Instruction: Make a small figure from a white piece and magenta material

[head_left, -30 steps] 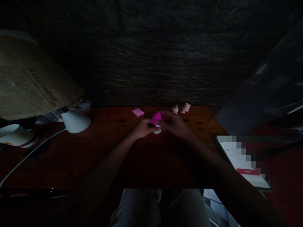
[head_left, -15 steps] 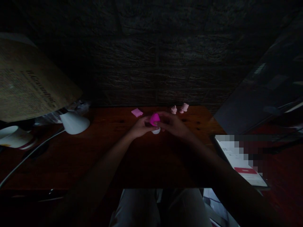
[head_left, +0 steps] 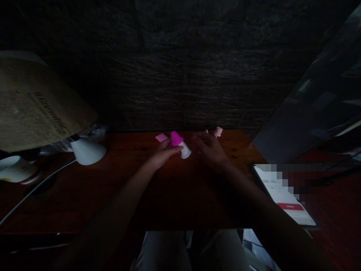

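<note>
In the head view my left hand (head_left: 165, 153) grips a mushroom-shaped figure, with thumb and fingers around its side. Its rounded top (head_left: 176, 138) is bright magenta, and a white stem (head_left: 185, 150) slants down to the right. My right hand (head_left: 211, 147) is held apart from the figure, its fingers loosely spread and nothing visible in them. Behind my left fingers lies a flat pink square piece (head_left: 161, 137). Just past my right hand are two pale pink soft-looking lumps, one (head_left: 218, 131) in plain sight and the other (head_left: 207, 131) mostly covered by the hand.
A dark wooden table (head_left: 158, 195) runs up to a stone-patterned wall (head_left: 169, 75). On the left stand a brown printed paper bag (head_left: 39, 105), a white cone-shaped object (head_left: 88, 151) with a cable, and a paper cup (head_left: 17, 168). A lit tablet (head_left: 284, 195) sits at right.
My right hand has come off the figure and moved right. The figure, in my left hand, has tilted with its magenta top to the left, showing more white stem.
</note>
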A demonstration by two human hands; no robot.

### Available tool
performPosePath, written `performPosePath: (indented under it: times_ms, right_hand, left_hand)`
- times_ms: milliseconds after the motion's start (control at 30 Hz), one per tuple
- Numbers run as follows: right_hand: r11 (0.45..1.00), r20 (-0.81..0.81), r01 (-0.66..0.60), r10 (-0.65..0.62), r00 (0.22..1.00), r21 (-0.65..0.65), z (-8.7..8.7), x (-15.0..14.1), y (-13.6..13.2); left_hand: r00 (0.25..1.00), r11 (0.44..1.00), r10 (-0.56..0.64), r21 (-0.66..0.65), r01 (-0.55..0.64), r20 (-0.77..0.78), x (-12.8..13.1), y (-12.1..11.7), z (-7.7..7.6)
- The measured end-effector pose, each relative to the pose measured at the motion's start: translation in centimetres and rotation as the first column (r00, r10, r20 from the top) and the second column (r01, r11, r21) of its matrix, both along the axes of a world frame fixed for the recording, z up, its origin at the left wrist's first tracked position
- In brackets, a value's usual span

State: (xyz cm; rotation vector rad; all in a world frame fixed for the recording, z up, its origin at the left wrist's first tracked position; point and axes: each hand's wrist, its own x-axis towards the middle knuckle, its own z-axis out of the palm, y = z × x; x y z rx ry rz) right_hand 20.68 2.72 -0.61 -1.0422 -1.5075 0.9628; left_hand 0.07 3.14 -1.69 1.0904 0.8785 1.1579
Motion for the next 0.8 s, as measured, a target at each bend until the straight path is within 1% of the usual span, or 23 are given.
performPosePath:
  times_ms: [67, 133, 233, 333, 400, 467, 533, 600, 667, 733, 800]
  right_hand:
    - [1.000, -0.003, -0.005, 0.005, 1.000, -0.009, -0.2, 0.0, 0.1]
    - [1.000, -0.010, -0.017, 0.017, 1.000, -0.018, -0.3, -0.1, 0.0]
    - [0.997, -0.010, -0.063, 0.062, 0.998, -0.053, -0.5, -0.4, -0.2]
    - [0.984, -0.001, -0.139, 0.140, 0.990, -0.108, -0.8, -0.8, -0.4]
    - [0.971, 0.011, -0.197, 0.200, 0.980, -0.134, -1.0, -1.2, -0.5]
    - [0.957, 0.026, -0.254, 0.260, 0.965, -0.138, -1.0, -1.4, -0.7]
    - [0.949, 0.037, -0.286, 0.293, 0.956, -0.131, -1.0, -1.5, -0.8]
    - [0.953, 0.051, -0.274, 0.282, 0.958, -0.128, -1.0, -1.5, -0.7]
    - [0.966, 0.098, -0.231, 0.243, 0.965, -0.118, -1.1, -1.3, -0.6]
    - [0.981, 0.178, -0.178, 0.189, 0.966, -0.079, -1.2, -1.3, -0.5]
    - [0.992, 0.258, -0.125, 0.124, 0.958, -0.012, -1.3, -1.3, -0.5]
  left_hand:
    - [0.997, 0.998, -0.023, -0.050, 0.026, 0.071, 0.0, -0.1, 0.2]
    - [0.994, 0.997, -0.029, -0.065, 0.036, 0.106, 0.0, -0.1, 0.3]
    - [0.991, 0.998, 0.008, -0.057, -0.001, 0.130, 0.0, 0.0, 0.3]
    - [0.990, 0.998, 0.048, -0.041, -0.043, 0.136, -0.1, 0.2, 0.2]
    - [0.991, 0.998, 0.052, -0.027, -0.049, 0.124, -0.1, 0.2, 0.2]
    - [0.993, 0.999, 0.044, -0.009, -0.043, 0.113, 0.0, 0.1, 0.2]
    - [0.994, 0.999, 0.035, 0.003, -0.036, 0.103, 0.1, 0.0, 0.2]
    - [0.995, 0.999, 0.036, 0.008, -0.037, 0.093, 0.1, 0.0, 0.3]
    - [0.994, 0.999, 0.049, 0.011, -0.051, 0.098, 0.1, 0.1, 0.3]
    - [0.990, 0.997, 0.070, 0.015, -0.072, 0.126, 0.0, 0.3, 0.3]
    - [0.983, 0.995, 0.092, 0.014, -0.095, 0.158, -0.1, 0.4, 0.3]
